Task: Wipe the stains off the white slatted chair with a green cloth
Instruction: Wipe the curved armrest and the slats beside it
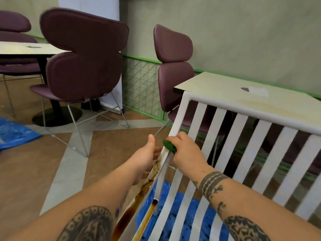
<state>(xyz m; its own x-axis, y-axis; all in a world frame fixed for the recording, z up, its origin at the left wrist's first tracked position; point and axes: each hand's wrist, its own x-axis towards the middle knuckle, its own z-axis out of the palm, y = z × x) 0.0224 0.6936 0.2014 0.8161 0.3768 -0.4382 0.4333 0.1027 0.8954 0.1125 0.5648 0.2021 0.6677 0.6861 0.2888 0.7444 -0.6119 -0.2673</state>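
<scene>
Chair: white slatted chair (243,108), smooth painted frame with a rounded top rail and flat, straight slats; it is tilted towards me, its left side rail running down between my forearms.
Stains: brown stains (147,185) along that side rail, crusty and speckled higher up, dark and glossy towards the bottom edge of the view; a second brown streak runs down the slat beside it.
Cloth: small green cloth (169,146), bunched into a wad, touching the side rail just above the stains.
Right hand: my right hand (186,152) is curled round the cloth and presses it on the rail.
Left hand: my left hand (145,157) is at the outer side of the rail, thumb straight up; the rail hides my fingertips, so I cannot tell whether they grip it.
Under the chair: crinkled blue plastic sheet (175,218), seen between the slats.
Floor: brown floor (34,167) with pale bands.
Table: pale flat table (225,89) just behind the top rail.
Seats: padded purple chairs (83,66) with rounded lobes and thin wire legs.
</scene>
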